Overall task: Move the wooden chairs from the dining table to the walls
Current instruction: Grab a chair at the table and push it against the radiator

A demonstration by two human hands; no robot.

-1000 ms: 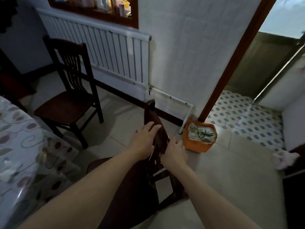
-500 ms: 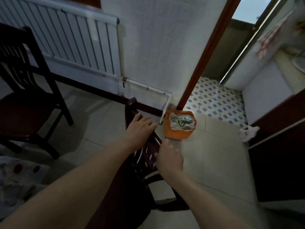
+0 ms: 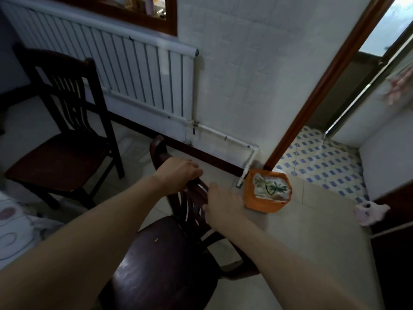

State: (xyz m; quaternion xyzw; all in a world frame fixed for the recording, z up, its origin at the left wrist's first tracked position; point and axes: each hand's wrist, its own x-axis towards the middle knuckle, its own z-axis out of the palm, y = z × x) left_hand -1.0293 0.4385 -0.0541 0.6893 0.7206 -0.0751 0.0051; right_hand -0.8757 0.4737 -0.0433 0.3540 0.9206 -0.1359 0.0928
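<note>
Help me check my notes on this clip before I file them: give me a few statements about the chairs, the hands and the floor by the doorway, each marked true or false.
1. Both hands grip the backrest of the near chair. True: the left hand is on its top rail, the right hand on its right side.
2. A second chair stands in front of the radiator. True.
3. The orange container sits on the second chair's seat. False: it is on the floor by the door frame.
4. The floor beyond the doorway is plain grey. False: it has a blue-and-white pattern.
5. The near chair lies tipped over. False: it stands upright.
</note>
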